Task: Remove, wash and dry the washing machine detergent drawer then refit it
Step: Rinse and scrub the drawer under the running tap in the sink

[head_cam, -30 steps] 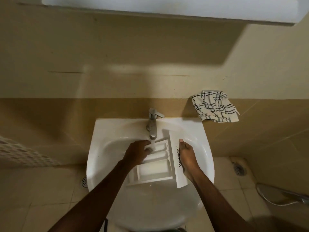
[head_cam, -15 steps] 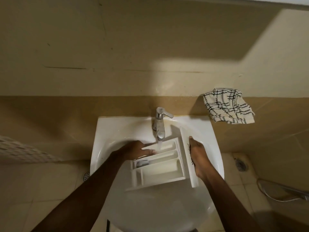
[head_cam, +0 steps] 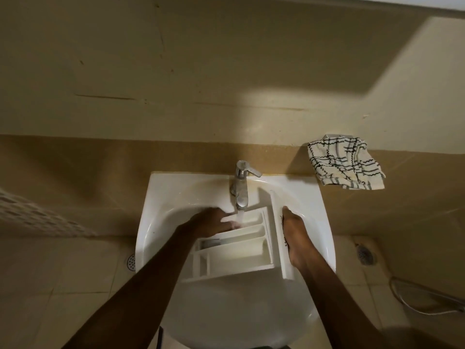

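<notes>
The white detergent drawer (head_cam: 236, 253) lies in the white sink (head_cam: 161, 197), its compartments facing up and its front panel to the right. Water runs from the chrome tap (head_cam: 241, 187) into the drawer's far compartment. My left hand (head_cam: 211, 221) lies flat over the drawer's far left part, fingers stretched into the water stream. My right hand (head_cam: 294, 238) grips the front panel from the right side and steadies the drawer.
A black-and-white checked cloth (head_cam: 344, 165) hangs on the wall to the right of the sink. Floor drains sit at the left (head_cam: 131, 261) and right (head_cam: 364, 254). A hose (head_cam: 427, 298) lies on the tiled floor at the right.
My left hand has slid from the near compartments toward the tap and spread flat under the stream. The view has tilted slightly down and shifted; the drawer stays in the sink.
</notes>
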